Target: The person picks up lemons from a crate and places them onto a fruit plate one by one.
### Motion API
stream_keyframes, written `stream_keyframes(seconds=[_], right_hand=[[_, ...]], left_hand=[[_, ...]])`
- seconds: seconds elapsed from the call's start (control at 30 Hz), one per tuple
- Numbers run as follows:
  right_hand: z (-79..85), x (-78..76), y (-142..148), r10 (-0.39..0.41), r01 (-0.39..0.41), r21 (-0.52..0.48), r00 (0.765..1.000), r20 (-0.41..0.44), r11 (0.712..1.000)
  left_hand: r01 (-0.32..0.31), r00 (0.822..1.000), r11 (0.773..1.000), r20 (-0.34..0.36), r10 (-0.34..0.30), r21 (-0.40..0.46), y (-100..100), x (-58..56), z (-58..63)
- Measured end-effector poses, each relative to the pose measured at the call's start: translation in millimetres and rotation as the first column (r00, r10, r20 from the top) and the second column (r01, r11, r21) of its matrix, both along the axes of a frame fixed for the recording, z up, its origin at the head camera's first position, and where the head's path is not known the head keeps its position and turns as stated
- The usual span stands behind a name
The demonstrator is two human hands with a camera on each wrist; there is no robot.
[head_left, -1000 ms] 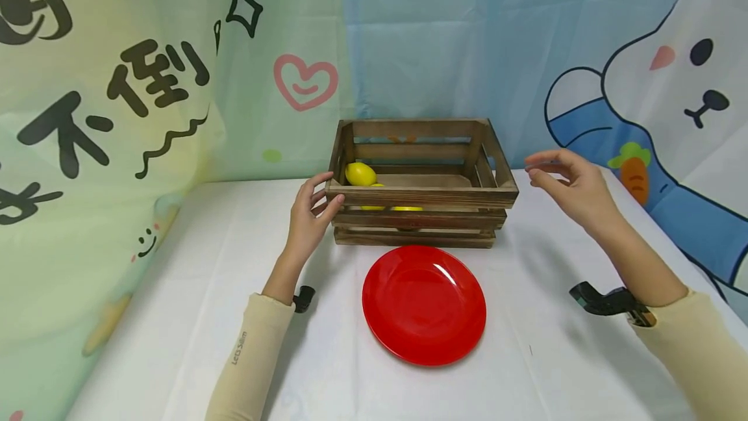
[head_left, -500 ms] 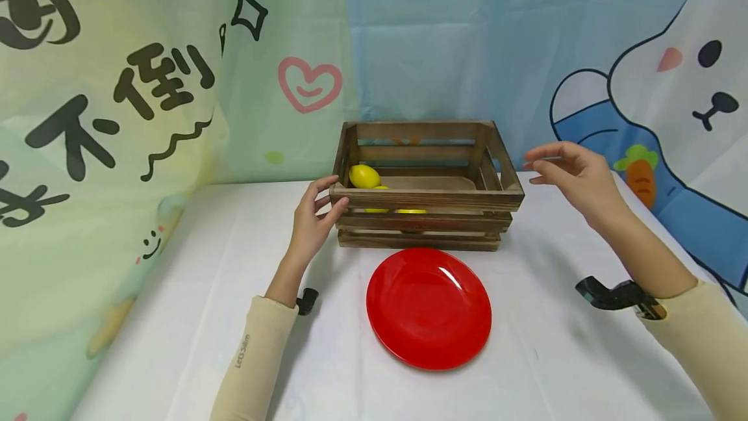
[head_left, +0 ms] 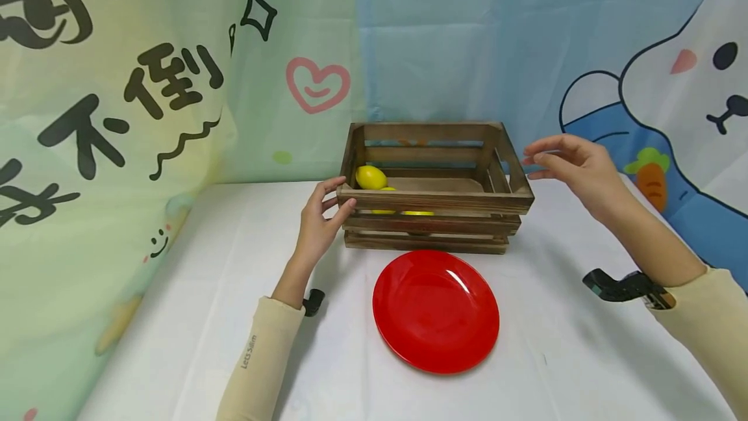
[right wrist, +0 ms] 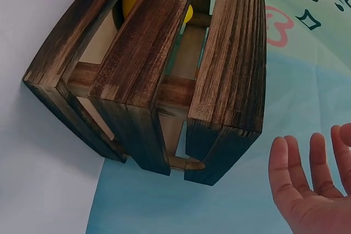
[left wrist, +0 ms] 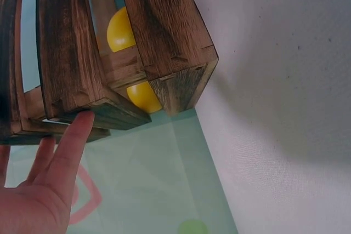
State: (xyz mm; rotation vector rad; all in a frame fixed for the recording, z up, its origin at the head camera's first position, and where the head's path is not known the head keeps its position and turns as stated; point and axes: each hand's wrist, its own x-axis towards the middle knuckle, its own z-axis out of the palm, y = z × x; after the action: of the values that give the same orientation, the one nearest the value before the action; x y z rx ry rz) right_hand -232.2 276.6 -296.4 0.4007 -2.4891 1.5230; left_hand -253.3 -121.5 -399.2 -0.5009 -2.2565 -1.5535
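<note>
A brown slatted wooden crate (head_left: 435,201) stands upright at the back of the table. Inside its left part lie yellow lemons (head_left: 371,177), partly hidden by the front slats; more lemon (left wrist: 120,30) shows through the gaps in the left wrist view. My left hand (head_left: 318,226) is at the crate's front left corner, thumb on the front slat and fingers along the left side, fairly straight. To the right of the crate, my right hand (head_left: 578,171) hovers with loosely bent fingers, apart from the wood and holding nothing; the right wrist view shows its spread fingers (right wrist: 320,168).
A round red plate (head_left: 435,312) lies on the white tablecloth (head_left: 175,343) just in front of the crate. Behind hangs a printed cloth backdrop (head_left: 426,38) with a heart and a white cartoon animal. Each wrist wears a small black camera mount (head_left: 619,286).
The whole scene shifts slightly right in the head view. My right hand has risen a little and come closer to the crate's right end. The left hand stays at its corner.
</note>
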Motion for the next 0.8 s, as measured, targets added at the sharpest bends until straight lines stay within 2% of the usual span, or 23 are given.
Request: stream_keyframes(seconds=[0.3, 0.57, 0.8], right_hand=[[7.6, -9.1, -10, 0.021, -0.021, 0.003, 0.999, 0.027, 1.000], [18.3, -11.2, -16, 0.027, -0.027, -0.002, 0.999, 0.038, 1.000], [27.2, -15.8, -23, 0.065, -0.064, -0.028, 0.997, 0.035, 0.998]], left_hand=[[0.003, 1.000, 1.000, -0.001, -0.003, 0.008, -1, -0.4, 0.1], [-0.001, 1.000, 1.000, -0.004, 0.001, -0.006, 0, -0.7, 1.6], [-0.012, 1.000, 1.000, -0.009, 0.012, -0.008, 1, 0.5, 0.7]])
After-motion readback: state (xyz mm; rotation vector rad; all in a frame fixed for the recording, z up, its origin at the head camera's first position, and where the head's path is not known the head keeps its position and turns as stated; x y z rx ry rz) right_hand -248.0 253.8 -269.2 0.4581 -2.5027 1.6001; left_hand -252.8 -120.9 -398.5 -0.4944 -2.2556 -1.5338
